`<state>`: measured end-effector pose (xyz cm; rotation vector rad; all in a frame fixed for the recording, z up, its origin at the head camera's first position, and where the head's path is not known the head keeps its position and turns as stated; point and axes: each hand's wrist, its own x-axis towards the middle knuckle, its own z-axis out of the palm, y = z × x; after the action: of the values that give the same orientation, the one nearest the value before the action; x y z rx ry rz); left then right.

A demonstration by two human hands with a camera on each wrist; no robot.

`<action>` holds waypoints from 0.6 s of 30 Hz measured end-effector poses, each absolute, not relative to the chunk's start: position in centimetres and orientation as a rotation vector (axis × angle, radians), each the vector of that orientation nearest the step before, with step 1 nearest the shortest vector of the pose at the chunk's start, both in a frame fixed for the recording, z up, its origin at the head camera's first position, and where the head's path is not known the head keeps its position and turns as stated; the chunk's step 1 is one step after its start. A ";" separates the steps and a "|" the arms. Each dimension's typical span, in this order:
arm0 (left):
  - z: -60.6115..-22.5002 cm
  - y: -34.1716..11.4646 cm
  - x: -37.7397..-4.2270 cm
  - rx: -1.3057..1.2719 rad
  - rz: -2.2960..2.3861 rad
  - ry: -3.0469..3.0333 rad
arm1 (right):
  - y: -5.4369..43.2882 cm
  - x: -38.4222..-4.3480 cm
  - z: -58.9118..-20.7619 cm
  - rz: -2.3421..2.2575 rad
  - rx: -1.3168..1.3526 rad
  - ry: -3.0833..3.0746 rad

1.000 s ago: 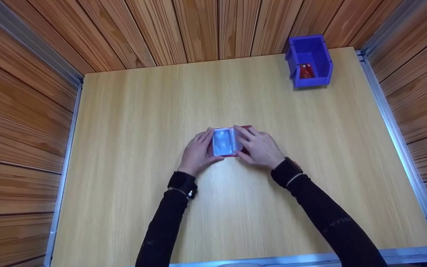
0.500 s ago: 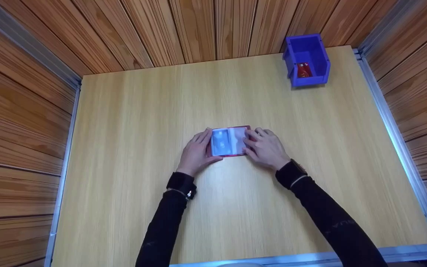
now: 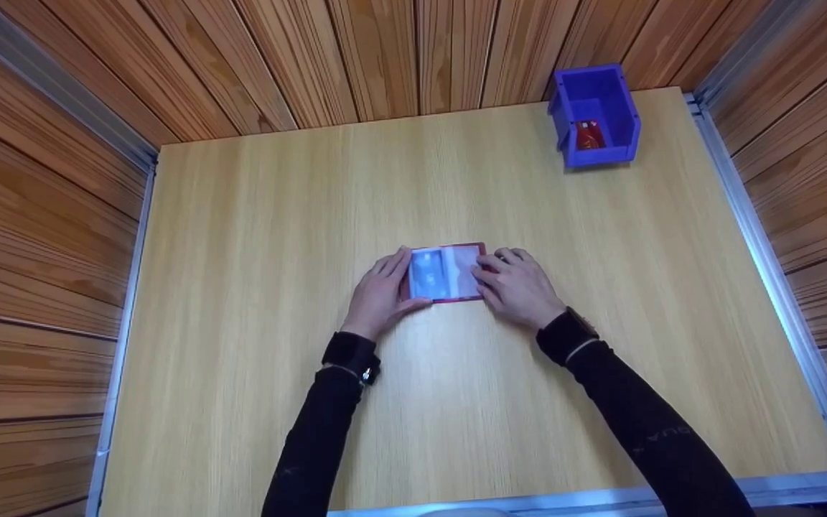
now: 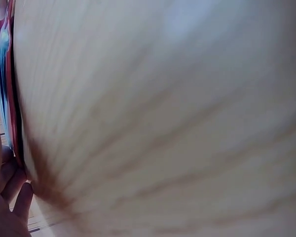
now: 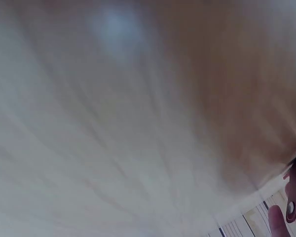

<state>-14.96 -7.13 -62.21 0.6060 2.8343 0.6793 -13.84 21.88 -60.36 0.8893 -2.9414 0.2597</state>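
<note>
Head view: from my distant seat I have 2 hands on a red card holder [image 3: 448, 273], open with its plastic pages [image 3: 429, 274] up, mid-table [image 3: 277, 215]. Left hand [image 3: 377, 291] grips the left end, fingers at the far edge, thumb along the near edge. Right hand [image 3: 525, 289] is partly curled, fingertips touching the right end; whether it pinches or only presses, I cannot tell. Right wrist view catches a strap [image 5: 295, 190] with a metal stud beside the fingers. Risks, as I judge them: if the right fingertips ease off, the limp pages could spring up or fold over; slick plastic could let them skid; uneven pull between the 2 hands could twist the holder; the strap could snag on a finger or get trapped underneath. Far right, well apart: purple bin [image 3: 600, 156], red item [image 3: 589, 135] inside, too small to identify.
</note>
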 end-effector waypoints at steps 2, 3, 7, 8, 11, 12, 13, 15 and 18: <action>-62.2 -7.1 -15.0 0.601 0.680 2.836 | 21.8 -13.9 -60.2 0.263 0.887 -2.952; -62.2 -7.1 -15.0 0.597 0.684 2.837 | 21.8 -13.9 -60.1 0.266 0.885 -2.958; -62.2 -7.0 -14.9 0.597 0.694 2.842 | 21.6 -14.2 -59.9 0.264 0.887 -2.973; -62.2 -7.0 -14.9 0.601 0.696 2.846 | 21.5 -14.3 -59.8 0.265 0.889 -2.974; -62.2 -6.9 -14.9 0.608 0.689 2.853 | 21.3 -14.5 -59.6 0.262 0.894 -2.970; -62.2 -6.9 -14.9 0.608 0.683 2.852 | 21.3 -14.5 -59.6 0.260 0.893 -2.970; -62.2 -6.9 -14.9 0.613 0.683 2.852 | 21.2 -14.6 -59.5 0.257 0.893 -2.970; -62.1 -6.9 -14.9 0.609 0.679 2.848 | 21.0 -14.7 -59.5 0.245 0.889 -2.970; -62.1 -6.8 -14.8 0.609 0.679 2.851 | 20.6 -14.8 -59.4 0.219 0.879 -2.958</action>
<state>-14.84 -6.83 -62.06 0.6087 2.8511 0.6789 -14.84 20.59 -59.37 0.8793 -2.9578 0.2187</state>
